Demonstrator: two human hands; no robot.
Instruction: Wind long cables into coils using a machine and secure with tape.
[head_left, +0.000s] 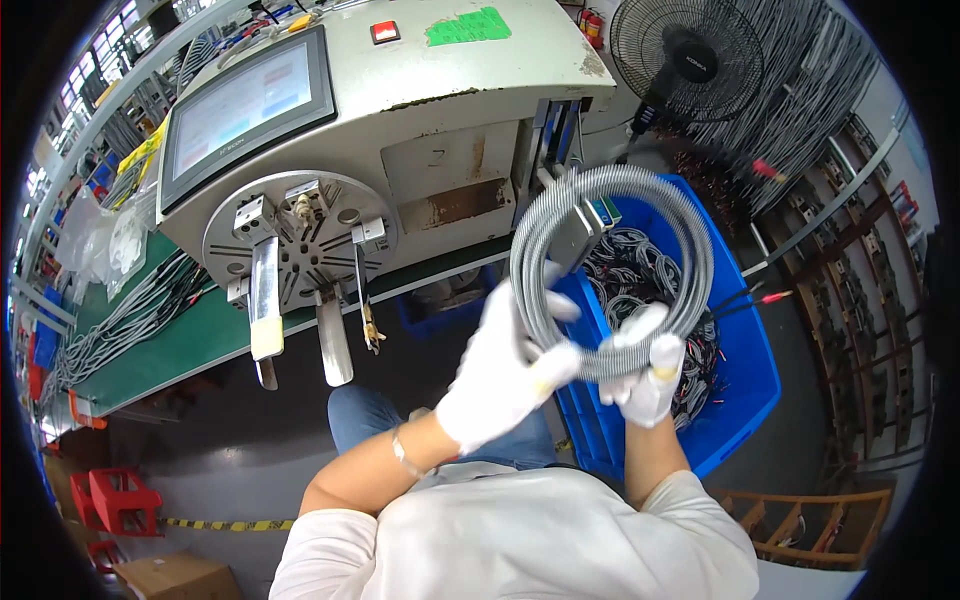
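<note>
A coil of grey ribbed cable [622,184] is held up in front of me, its ring facing me. My left hand [508,368], in a white glove, grips the coil's lower left side. The coil's lower right side is in my right hand [643,372], also gloved, thumb against the strands. Loose black cable ends with red tips [775,297] stick out to the right, slightly blurred. Behind and below the coil stands a blue bin [752,385] holding many coiled grey cables [632,262]. Left of my hands, a round slotted plate [338,262] carries metal arms [334,338] with nothing wound on them.
The plate is mounted on a cream machine [450,75] with a screen [245,105]. Loose grey cables [140,325] lie on a green bench [190,335] at left. A black fan [688,58] stands behind the bin. Red stools [120,500] stand at lower left, racks [865,260] at right.
</note>
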